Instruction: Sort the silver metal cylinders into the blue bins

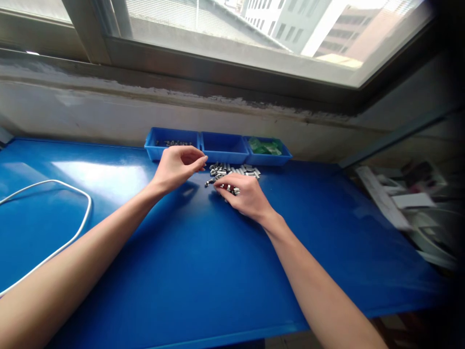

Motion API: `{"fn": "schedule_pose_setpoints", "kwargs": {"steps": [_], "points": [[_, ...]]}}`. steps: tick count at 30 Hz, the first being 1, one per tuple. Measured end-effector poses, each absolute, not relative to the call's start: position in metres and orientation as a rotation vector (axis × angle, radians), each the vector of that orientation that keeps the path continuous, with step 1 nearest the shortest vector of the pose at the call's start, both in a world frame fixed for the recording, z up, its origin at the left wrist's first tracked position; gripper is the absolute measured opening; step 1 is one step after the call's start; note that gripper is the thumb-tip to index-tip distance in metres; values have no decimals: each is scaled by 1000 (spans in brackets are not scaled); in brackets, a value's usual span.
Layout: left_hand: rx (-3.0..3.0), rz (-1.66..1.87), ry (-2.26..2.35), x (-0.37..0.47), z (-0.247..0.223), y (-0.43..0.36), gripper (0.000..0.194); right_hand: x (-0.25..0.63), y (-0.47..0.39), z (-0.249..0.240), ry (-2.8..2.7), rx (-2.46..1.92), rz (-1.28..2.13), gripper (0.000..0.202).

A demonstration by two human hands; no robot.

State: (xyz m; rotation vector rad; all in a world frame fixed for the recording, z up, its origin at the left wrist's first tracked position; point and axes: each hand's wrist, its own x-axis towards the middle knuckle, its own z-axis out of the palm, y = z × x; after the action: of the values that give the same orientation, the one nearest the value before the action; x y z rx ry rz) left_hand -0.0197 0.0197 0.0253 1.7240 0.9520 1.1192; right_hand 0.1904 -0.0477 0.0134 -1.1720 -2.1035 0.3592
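My left hand [178,167] hovers just left of a pile of small metal pieces [250,170], its thumb and fingertips brought together. Whatever they pinch, if anything, is too small to make out. Over the near side of the pile, my right hand [245,194] is curled, with thumb and forefinger almost meeting. A small dark metal part [208,183] shows right by those fingertips; whether it is gripped or lies on the table I cannot tell. The pile mixes shiny silver cylinders with darker bits, and my right hand partly covers it.
Behind the pile stand three joined blue bins: the left bin [154,154] holds small metal parts, the middle bin [225,157] looks bare, the right bin [276,160] contains green plastic. A white cable [89,203] curves across the blue table [203,281] at left. Blurred items sit far right.
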Motion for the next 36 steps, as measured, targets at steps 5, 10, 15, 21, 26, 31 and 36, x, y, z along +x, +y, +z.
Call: {"fn": "schedule_pose_setpoints", "kwargs": {"steps": [5, 10, 15, 21, 26, 31, 36], "points": [[1831, 947, 875, -18, 27, 15, 34, 187, -46, 14, -1623, -1248, 642, 13], [1843, 856, 787, -14, 31, 9, 41, 182, -42, 13, -1212, -1201, 978, 29], [1799, 838, 695, -9, 36, 3, 45, 178, -42, 17, -1041, -1118, 1137, 31], [1761, 919, 701, -6, 33, 2, 40, 178, -45, 19, -983, -1071, 1233, 30], [1782, 964, 755, -6, 29, 5, 40, 178, -44, 16, -969, -1085, 1243, 33], [1734, 962, 759, -10, 32, 5, 43, 179, -43, 14, -1029, -1090, 1230, 31], [1635, 1045, 800, -11, 35, 9, 41, 180, -45, 13, -1235, -1147, 1121, 25]]}}
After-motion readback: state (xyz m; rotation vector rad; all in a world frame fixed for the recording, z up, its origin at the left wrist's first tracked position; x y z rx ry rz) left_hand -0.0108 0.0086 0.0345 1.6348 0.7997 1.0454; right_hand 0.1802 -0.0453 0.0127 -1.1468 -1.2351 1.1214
